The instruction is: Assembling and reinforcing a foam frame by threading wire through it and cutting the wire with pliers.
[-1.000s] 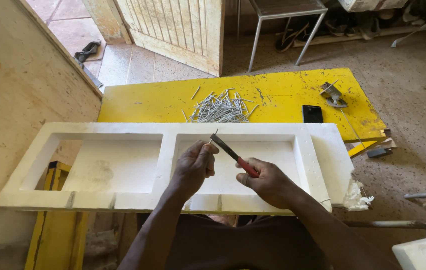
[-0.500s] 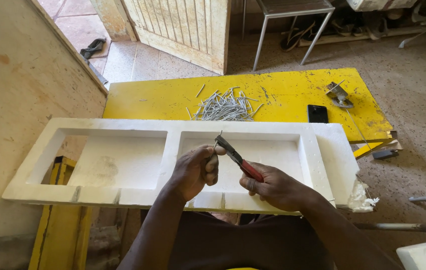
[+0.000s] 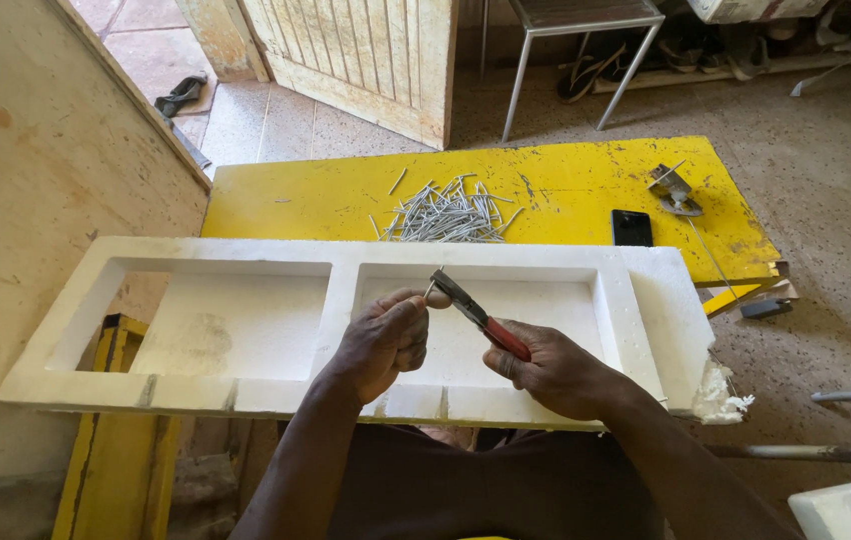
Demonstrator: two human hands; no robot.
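- left hand [image 3: 381, 340] still pinches a nail [image 3: 430, 291] above white foam tray [image 3: 246, 262]
- right hand [image 3: 556, 370] grips red-handled pliers [image 3: 476, 313], tip now closer to nail (was apart)
- bending/cutting contact likely starting

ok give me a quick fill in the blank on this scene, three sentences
1. The right hand holds pliers with ____ handles.
2. The pile of nails lies on a ____ table.
3. The white foam tray under the left hand has ____ recesses.

Missing words: red; yellow; two
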